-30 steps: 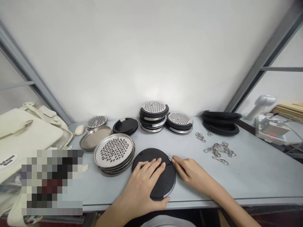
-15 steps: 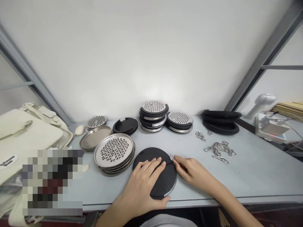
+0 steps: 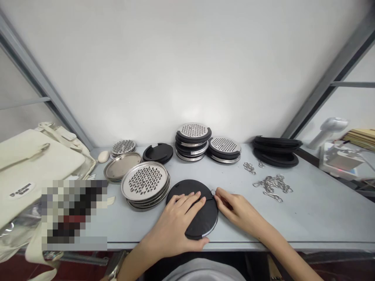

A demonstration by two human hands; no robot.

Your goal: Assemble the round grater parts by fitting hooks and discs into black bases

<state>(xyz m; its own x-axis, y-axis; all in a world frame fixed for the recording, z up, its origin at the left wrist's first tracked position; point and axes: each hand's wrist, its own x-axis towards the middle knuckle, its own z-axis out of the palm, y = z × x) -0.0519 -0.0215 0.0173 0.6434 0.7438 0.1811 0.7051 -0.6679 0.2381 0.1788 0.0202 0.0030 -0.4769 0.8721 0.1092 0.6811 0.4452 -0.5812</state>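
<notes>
A black round grater holder (image 3: 202,220) lies flat near the table's front edge, a thin silvery rim showing at its lower right. My left hand (image 3: 177,224) rests on top of it, fingers stretched out and apart, thumb along the near edge. At the holder's right edge, my right hand (image 3: 230,205) pinches a small metal wire clip (image 3: 213,192); only its looped end shows, so I cannot tell whether it is through the holder. Several loose wire clips (image 3: 274,183) lie to the right. Left of the holder is a stack of round metal grater plates (image 3: 145,180).
Behind stand graters in black holders (image 3: 193,130) and another such pile (image 3: 225,145). Black holders (image 3: 158,153) and stacked ones (image 3: 275,156) flank them. Plain metal discs (image 3: 123,166) sit left. A cream bag (image 3: 43,156) covers the left end; a white device (image 3: 342,160) stands right.
The whole view has shifted slightly. The looped end of the clip shows at a somewhat different angle in my right fingers. My left hand stays on the holder.
</notes>
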